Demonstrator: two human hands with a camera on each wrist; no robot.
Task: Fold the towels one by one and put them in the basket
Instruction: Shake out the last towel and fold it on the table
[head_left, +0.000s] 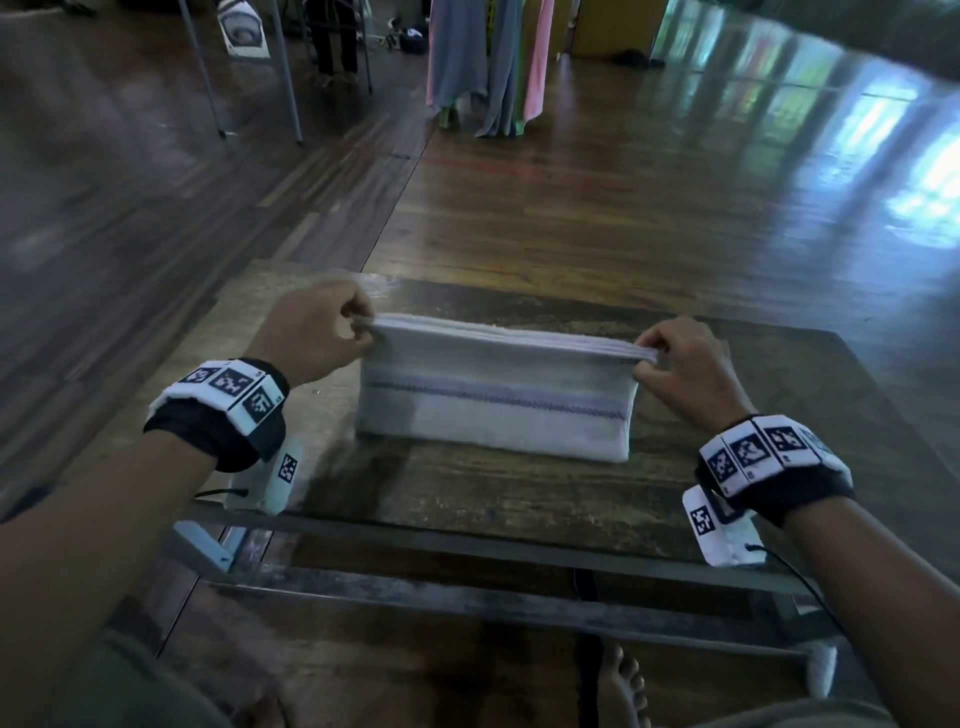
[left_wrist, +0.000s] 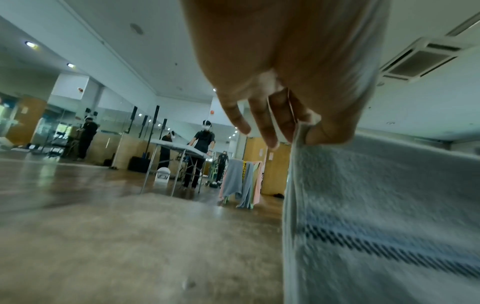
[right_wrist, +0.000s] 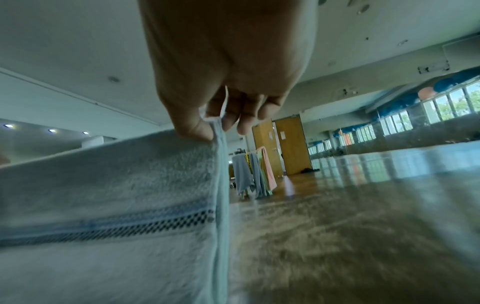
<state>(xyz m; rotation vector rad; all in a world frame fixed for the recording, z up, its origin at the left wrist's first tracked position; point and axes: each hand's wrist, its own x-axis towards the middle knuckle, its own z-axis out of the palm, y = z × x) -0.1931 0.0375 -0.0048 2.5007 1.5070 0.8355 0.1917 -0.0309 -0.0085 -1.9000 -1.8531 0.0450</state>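
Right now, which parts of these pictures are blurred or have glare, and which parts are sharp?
Head view: the towel and both hands are fairly sharp, the floor shows bright window glare, the far left edge smears. Left wrist view: the table and the towel's stripe are blurred, the people behind clearer. Right wrist view: the near towel is soft, and the floor reflects the windows.

No word, brand or number can be read anywhere. The only markings are black-and-white square code patterns: a row of them on the white band at the left wrist (head_left: 228, 387), another row on the white band at the right wrist (head_left: 763, 452), and one each on the white camera units hanging under the wrists (head_left: 289, 467). Pale sheets are stuck on the far wooden doors (right_wrist: 281, 135), but whatever is on them is too small to make out.
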